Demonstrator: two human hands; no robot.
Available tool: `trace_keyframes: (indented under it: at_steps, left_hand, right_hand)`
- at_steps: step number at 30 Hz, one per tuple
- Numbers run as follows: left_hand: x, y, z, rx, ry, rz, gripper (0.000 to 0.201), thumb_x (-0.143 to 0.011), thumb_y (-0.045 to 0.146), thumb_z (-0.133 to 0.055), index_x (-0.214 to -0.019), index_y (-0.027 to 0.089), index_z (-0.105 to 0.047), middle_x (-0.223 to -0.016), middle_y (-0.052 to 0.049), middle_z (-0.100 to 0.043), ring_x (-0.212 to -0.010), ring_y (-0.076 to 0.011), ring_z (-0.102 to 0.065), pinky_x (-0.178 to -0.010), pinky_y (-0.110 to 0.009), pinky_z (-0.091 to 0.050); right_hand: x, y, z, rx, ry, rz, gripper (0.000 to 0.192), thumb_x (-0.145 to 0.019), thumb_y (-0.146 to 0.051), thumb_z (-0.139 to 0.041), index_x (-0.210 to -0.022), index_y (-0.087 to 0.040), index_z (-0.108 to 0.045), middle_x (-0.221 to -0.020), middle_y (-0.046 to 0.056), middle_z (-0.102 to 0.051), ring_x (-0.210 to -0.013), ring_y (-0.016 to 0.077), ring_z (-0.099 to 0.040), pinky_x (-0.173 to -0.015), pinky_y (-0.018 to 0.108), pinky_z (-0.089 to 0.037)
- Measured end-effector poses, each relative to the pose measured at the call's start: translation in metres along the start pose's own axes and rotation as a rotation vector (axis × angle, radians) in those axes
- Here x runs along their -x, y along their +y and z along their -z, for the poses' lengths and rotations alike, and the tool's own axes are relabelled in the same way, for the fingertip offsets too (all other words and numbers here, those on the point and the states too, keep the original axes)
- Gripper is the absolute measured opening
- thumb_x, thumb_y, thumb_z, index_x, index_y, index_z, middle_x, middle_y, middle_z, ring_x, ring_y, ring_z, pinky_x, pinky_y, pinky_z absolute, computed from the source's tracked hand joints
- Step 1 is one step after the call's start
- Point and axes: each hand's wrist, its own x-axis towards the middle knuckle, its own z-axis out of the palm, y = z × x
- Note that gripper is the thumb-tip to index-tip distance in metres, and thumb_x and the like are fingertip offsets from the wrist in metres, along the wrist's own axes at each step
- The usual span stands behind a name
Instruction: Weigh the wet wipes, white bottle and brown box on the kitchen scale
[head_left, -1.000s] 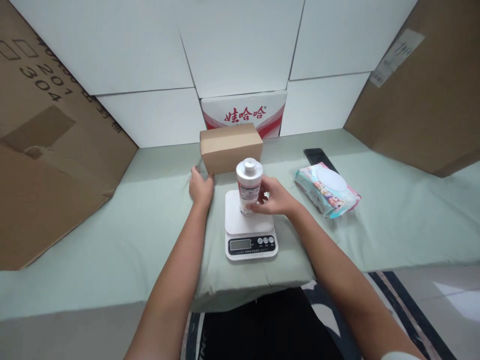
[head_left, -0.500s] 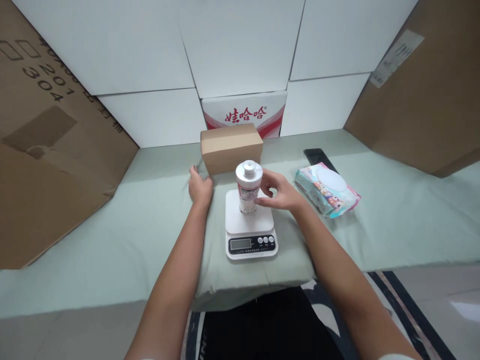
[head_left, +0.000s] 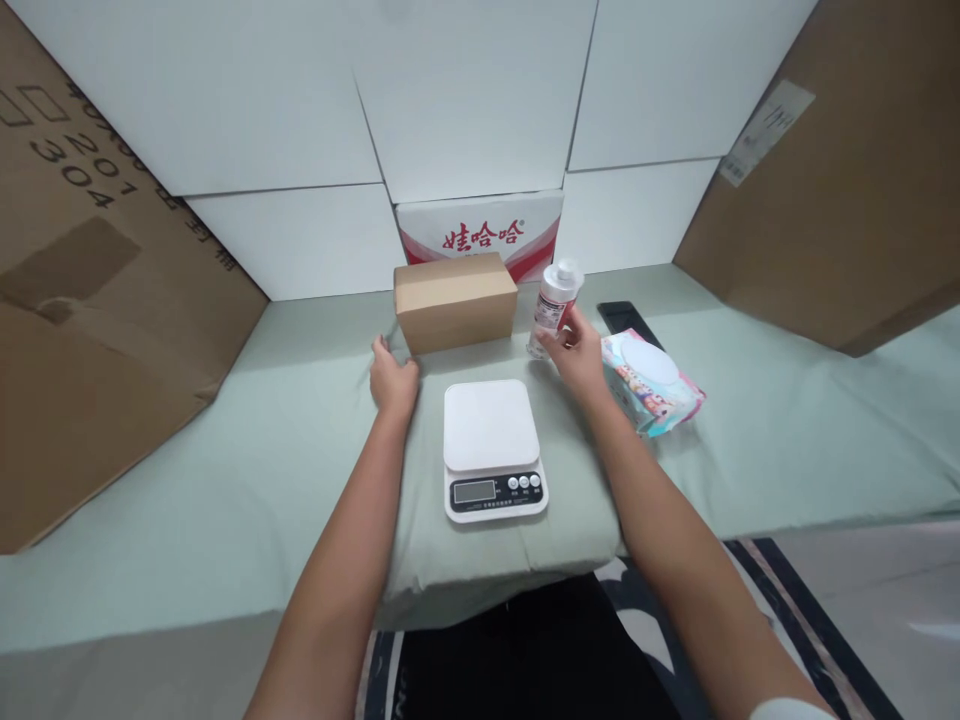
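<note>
A white bottle (head_left: 553, 303), tilted and gripped by the fingers of the right hand (head_left: 578, 352), hangs between a brown carton (head_left: 455, 300) and a wipes pack (head_left: 649, 378), beyond the kitchen scale (head_left: 491, 449), while the left hand (head_left: 392, 381) rests loosely curled on the green cloth (head_left: 262, 470).

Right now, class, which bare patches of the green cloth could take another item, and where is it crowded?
Free: the wide stretch left of the left hand up to the cardboard; the stretch right of the wipes; the scale top. Crowded: the middle back, where box, bottle in the right hand, phone and wipes cluster.
</note>
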Motion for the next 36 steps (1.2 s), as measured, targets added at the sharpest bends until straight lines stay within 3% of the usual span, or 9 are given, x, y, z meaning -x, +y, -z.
trace_keyframes:
  at_steps: [6,10,13,15,17,20,23,28,36]
  left_hand:
    - [0.001,0.002,0.001,-0.011,-0.006,0.008,0.077,-0.085,0.017,-0.059,-0.159,0.015,-0.036,-0.162,-0.015,-0.051,-0.144,-0.0347,-0.055,-0.118,-0.047,-0.046]
    - [0.000,0.001,0.001,-0.002,-0.008,0.003,0.077,-0.085,0.017,-0.060,-0.159,0.016,-0.036,-0.161,-0.015,-0.052,-0.145,-0.0339,-0.054,-0.118,-0.046,-0.046]
    - [-0.001,0.001,0.000,0.009,-0.008,0.005,0.078,-0.085,0.018,-0.060,-0.159,0.015,-0.036,-0.161,-0.014,-0.052,-0.144,-0.0349,-0.054,-0.118,-0.047,-0.046]
    - [0.000,0.001,0.001,0.011,-0.008,0.010,0.079,-0.084,0.017,-0.060,-0.159,0.015,-0.036,-0.161,-0.014,-0.052,-0.144,-0.0352,-0.054,-0.118,-0.048,-0.046]
    - [0.000,0.002,0.002,0.011,-0.009,0.013,0.079,-0.084,0.017,-0.059,-0.159,0.015,-0.036,-0.161,-0.013,-0.052,-0.144,-0.0354,-0.054,-0.118,-0.047,-0.045]
    - [0.002,0.004,0.003,0.016,-0.009,0.014,0.079,-0.084,0.018,-0.059,-0.159,0.015,-0.036,-0.161,-0.014,-0.052,-0.143,-0.0360,-0.055,-0.118,-0.047,-0.045]
    - [0.002,0.005,0.003,0.027,-0.008,0.010,0.078,-0.084,0.018,-0.059,-0.158,0.015,-0.037,-0.161,-0.014,-0.052,-0.144,-0.0359,-0.055,-0.118,-0.048,-0.045]
    - [0.000,0.001,0.002,0.040,-0.005,0.001,0.078,-0.083,0.018,-0.061,-0.158,0.016,-0.038,-0.161,-0.016,-0.052,-0.144,-0.0361,-0.055,-0.117,-0.048,-0.046]
    - [-0.001,-0.001,0.000,0.055,-0.005,0.003,0.079,-0.083,0.021,-0.061,-0.158,0.015,-0.038,-0.161,-0.014,-0.052,-0.145,-0.0363,-0.054,-0.117,-0.045,-0.046]
  right_hand:
    - [-0.005,0.022,-0.004,0.100,0.025,-0.029,0.058,-0.079,-0.047,-0.068,-0.128,-0.016,-0.063,-0.101,0.003,-0.069,-0.063,0.0116,-0.038,-0.064,0.029,-0.039]
    - [-0.007,0.025,-0.006,0.120,0.030,-0.056,0.068,-0.078,-0.048,-0.067,-0.137,-0.014,-0.060,-0.105,0.005,-0.070,-0.065,0.0129,-0.041,-0.064,0.029,-0.041]
    - [-0.006,0.016,-0.003,0.160,0.004,-0.115,0.089,-0.075,-0.050,-0.070,-0.154,-0.016,-0.045,-0.129,0.012,-0.069,-0.062,0.0125,-0.043,-0.064,0.031,-0.044]
    - [-0.001,0.002,0.005,0.187,0.004,-0.126,0.105,-0.074,-0.051,-0.072,-0.163,-0.017,-0.030,-0.153,0.020,-0.055,-0.063,0.0131,-0.049,-0.067,0.033,-0.049]
    - [0.008,-0.016,0.018,0.263,0.040,-0.094,0.105,-0.078,-0.051,-0.069,-0.166,-0.018,-0.022,-0.163,0.023,-0.044,-0.070,0.0164,-0.057,-0.075,0.038,-0.053]
    - [0.024,-0.039,0.045,0.579,0.103,-0.049,0.084,-0.086,-0.048,-0.061,-0.160,-0.017,-0.036,-0.155,0.020,-0.054,-0.102,0.0301,-0.064,-0.097,0.047,-0.051]
    - [0.035,-0.050,0.072,0.995,0.060,-0.195,0.079,-0.085,-0.049,-0.064,-0.155,-0.016,-0.045,-0.148,0.021,-0.058,-0.133,0.0450,-0.049,-0.110,0.058,-0.039]
    - [0.034,-0.054,0.093,1.184,-0.162,-0.516,0.097,-0.082,-0.053,-0.069,-0.164,-0.019,-0.030,-0.146,0.024,-0.054,-0.129,0.0468,-0.055,-0.103,0.055,-0.043]
    - [0.024,-0.050,0.111,1.094,-0.224,-0.514,0.085,-0.081,-0.051,-0.068,-0.158,-0.027,-0.042,-0.138,0.020,-0.059,-0.115,0.0397,-0.066,-0.087,0.047,-0.052]
